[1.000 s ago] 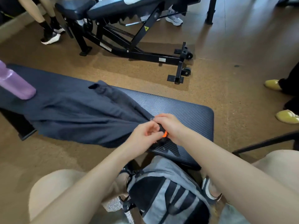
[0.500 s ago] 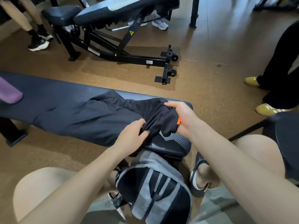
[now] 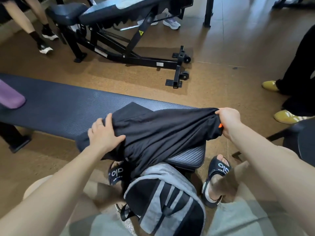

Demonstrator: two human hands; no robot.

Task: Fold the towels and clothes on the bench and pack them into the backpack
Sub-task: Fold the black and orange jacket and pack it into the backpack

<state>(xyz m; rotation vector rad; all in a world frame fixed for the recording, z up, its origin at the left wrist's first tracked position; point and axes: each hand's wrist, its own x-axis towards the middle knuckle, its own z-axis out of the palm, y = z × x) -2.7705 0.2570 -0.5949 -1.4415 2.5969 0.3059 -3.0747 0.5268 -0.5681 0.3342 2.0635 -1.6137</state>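
A brown, speckled floor (image 3: 105, 79) fills the room. At the top stands a black adjustable weight bench (image 3: 119, 16) on a steel frame with small wheels (image 3: 185, 75) at its near end. A purple bottle (image 3: 10, 97) lies at the left edge. Other people's feet show around: black-and-white trainers (image 3: 45, 48) top left, pale trainers (image 3: 171, 23) behind the frame, yellow shoes (image 3: 271, 86) under black trousers at right. Black slide sandals (image 3: 219, 169) with white lettering sit on the wearer's feet.
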